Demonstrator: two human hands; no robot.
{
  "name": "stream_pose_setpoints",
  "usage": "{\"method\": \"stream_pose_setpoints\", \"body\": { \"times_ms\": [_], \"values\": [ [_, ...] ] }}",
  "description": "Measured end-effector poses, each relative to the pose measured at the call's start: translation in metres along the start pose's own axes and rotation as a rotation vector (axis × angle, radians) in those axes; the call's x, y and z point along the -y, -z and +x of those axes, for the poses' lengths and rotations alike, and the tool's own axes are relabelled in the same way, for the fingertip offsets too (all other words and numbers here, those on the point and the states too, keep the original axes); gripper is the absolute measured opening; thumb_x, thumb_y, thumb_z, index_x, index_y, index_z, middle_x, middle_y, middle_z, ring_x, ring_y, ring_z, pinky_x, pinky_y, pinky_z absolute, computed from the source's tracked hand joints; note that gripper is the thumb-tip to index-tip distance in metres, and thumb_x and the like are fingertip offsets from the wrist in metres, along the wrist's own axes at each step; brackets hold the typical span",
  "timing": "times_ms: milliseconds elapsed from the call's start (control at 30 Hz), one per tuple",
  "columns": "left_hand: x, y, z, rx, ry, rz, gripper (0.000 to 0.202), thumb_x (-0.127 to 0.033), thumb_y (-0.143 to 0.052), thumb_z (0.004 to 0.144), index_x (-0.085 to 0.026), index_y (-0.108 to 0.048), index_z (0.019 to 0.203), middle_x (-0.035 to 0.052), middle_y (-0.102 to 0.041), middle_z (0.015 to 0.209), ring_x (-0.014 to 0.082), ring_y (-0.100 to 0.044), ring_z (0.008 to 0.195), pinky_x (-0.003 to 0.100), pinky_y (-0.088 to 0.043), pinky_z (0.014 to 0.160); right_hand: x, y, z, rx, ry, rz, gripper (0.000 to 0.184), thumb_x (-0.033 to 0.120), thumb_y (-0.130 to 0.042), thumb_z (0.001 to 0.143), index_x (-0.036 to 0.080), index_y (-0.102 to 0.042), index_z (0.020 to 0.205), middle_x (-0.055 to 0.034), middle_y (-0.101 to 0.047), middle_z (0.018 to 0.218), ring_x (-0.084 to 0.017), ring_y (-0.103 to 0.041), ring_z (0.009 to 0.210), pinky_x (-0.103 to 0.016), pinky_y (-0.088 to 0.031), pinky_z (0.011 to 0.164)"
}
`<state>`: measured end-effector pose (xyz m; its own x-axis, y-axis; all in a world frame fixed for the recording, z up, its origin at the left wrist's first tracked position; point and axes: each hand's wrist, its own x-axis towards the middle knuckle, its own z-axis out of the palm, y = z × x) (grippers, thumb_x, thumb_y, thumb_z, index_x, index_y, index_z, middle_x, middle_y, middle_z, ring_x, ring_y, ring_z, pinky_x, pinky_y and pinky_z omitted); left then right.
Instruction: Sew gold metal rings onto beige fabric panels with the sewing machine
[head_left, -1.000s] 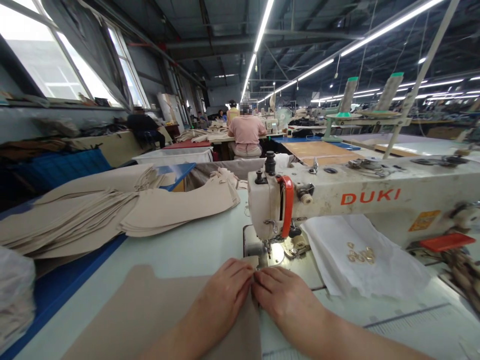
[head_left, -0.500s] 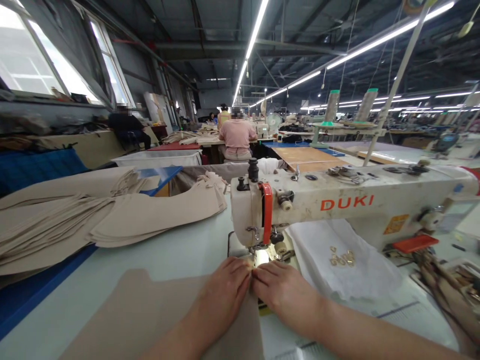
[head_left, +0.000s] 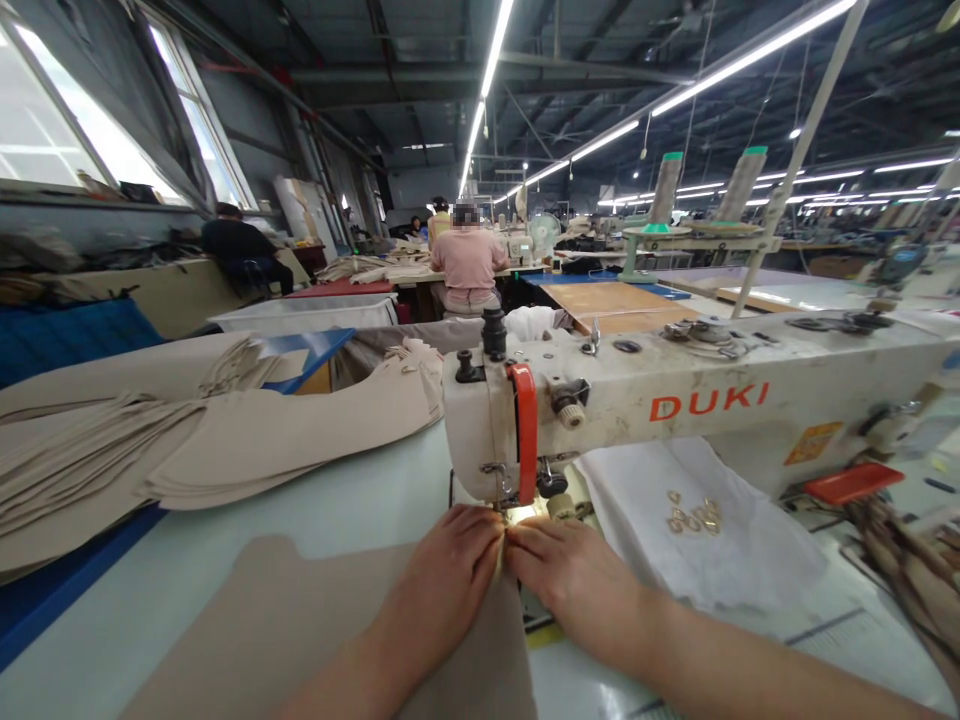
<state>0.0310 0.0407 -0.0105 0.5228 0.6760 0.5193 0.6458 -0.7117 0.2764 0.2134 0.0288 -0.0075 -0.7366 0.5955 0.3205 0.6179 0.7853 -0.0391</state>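
A beige fabric panel (head_left: 315, 610) lies on the pale worktable, with its right edge running up to the needle area of a white sewing machine (head_left: 600, 385). My left hand (head_left: 450, 570) rests on the panel, its fingers closed at the fabric's edge just below the presser foot. Against it, my right hand (head_left: 566, 575) pinches the same edge from the other side. The fingertips of both hands nearly meet under the lit needle area. The exact spot they grip is mostly hidden by the fingers.
Stacked beige fabric pieces (head_left: 292, 430) cover the table's left side. Small gold-coloured metal rings (head_left: 694, 515) lie on a white cloth (head_left: 645, 480) under the machine arm. Thread cones (head_left: 666, 190) stand behind. A person in pink (head_left: 469, 262) sits further ahead.
The view has shifted and tilted slightly, so the machine sits a little lower and looks nearer. Both hands stay at the needle area, keeping hold of the fabric edge.
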Motion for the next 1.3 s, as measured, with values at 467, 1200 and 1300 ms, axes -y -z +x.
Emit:
{"method": "stream_pose_setpoints", "body": {
  "times_ms": [467, 1200, 1300],
  "values": [
    [0.002, 0.002, 0.005, -0.098, -0.013, -0.019, 0.021, -0.013, -0.048, 0.087, -0.021, -0.067, 0.085, 0.0041, -0.073, 0.085, 0.0199, -0.067, 0.082, 0.034, -0.058, 0.077, 0.002, 0.002, 0.002, -0.017, -0.017, -0.015, 0.011, 0.016, -0.065, 0.086, 0.013, -0.060, 0.095, -0.0060, -0.065, 0.099, -0.021, -0.059, 0.095, -0.032, -0.048, 0.080],
    [0.001, 0.006, -0.015, 0.082, 0.000, 0.137, 0.029, -0.017, -0.042, 0.092, -0.016, -0.065, 0.111, 0.0107, -0.070, 0.115, 0.0218, -0.065, 0.107, 0.039, -0.054, 0.096, 0.004, 0.008, -0.005, -0.006, 0.098, 0.017, 0.008, 0.021, -0.059, 0.091, 0.013, -0.062, 0.094, -0.0054, -0.067, 0.103, -0.019, -0.058, 0.100, -0.031, -0.044, 0.092],
    [-0.001, 0.007, -0.014, 0.111, 0.009, 0.137, 0.030, -0.017, -0.042, 0.093, -0.017, -0.064, 0.113, 0.0098, -0.069, 0.117, 0.0213, -0.064, 0.109, 0.039, -0.053, 0.097, 0.004, 0.009, -0.004, 0.010, 0.103, 0.015, 0.009, 0.020, -0.058, 0.092, 0.013, -0.062, 0.093, -0.0062, -0.067, 0.103, -0.020, -0.058, 0.100, -0.031, -0.044, 0.092]
  ]
}}
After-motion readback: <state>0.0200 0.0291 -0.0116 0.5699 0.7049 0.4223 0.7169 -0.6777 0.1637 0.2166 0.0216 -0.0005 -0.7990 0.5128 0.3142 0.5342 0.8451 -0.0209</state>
